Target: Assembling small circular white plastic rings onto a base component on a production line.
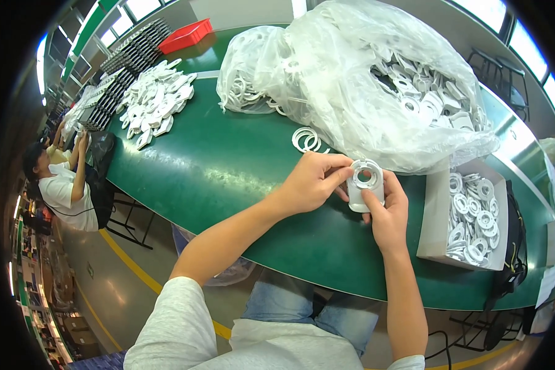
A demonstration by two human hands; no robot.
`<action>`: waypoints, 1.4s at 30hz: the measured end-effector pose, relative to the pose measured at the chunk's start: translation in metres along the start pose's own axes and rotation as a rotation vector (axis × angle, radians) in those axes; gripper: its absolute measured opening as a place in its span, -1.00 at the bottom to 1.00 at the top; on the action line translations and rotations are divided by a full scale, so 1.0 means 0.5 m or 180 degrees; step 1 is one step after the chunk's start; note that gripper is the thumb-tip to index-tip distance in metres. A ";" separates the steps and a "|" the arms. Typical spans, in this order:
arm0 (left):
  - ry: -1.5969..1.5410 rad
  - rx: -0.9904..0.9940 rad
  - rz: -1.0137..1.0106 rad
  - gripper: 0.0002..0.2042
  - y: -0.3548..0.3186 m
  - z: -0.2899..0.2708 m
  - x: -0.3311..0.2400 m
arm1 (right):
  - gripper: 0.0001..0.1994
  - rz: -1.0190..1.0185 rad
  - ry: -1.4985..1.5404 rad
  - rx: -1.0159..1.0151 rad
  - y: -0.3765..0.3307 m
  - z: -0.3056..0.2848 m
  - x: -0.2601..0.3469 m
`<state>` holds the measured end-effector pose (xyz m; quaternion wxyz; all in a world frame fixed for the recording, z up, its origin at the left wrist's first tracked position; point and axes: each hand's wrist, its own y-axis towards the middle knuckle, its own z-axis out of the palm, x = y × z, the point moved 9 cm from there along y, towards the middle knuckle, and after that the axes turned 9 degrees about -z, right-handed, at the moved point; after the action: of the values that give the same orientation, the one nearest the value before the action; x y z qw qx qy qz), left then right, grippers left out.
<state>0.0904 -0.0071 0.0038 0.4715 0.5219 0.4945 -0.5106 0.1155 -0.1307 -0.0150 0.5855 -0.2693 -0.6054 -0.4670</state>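
A white plastic housing with a round ringed opening (356,196) is held between both my hands above the green table. My left hand (313,179) pinches its upper left edge with thumb and fingertips. Around its right side wrap the fingers of my right hand (388,213), the thumb lying on its front face. Just beyond my left hand, several thin white rings (306,139) lie loose on the table. To the right of my right hand stands an open cardboard box (436,216) of white round ring parts (484,219).
A large clear plastic bag (333,80) of white parts spreads over the table's far side. White parts (157,98) are heaped at the far left, near stacked dark trays (135,46) and a red bin (185,36). Another person (68,185) works at the left. A black strap bag (517,246) lies beside the box.
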 end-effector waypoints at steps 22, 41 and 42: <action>0.1302 -0.0302 0.1123 -0.88 -0.013 -0.004 -0.046 | -0.76 -0.0157 -0.0281 0.0204 0.000 0.005 0.001; 0.0316 0.0461 -0.0287 -0.66 -0.018 0.016 0.023 | -0.64 -0.0029 -0.0290 -0.0287 0.003 -0.004 -0.031; 0.0055 0.0549 -0.0371 -0.67 -0.024 0.010 0.024 | -0.64 0.0009 -0.0308 -0.0204 0.000 -0.005 -0.039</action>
<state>0.0782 -0.0111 -0.0080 0.3900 0.5353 0.4823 -0.5734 0.1199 -0.1286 -0.0342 0.5472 -0.3110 -0.6174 -0.4718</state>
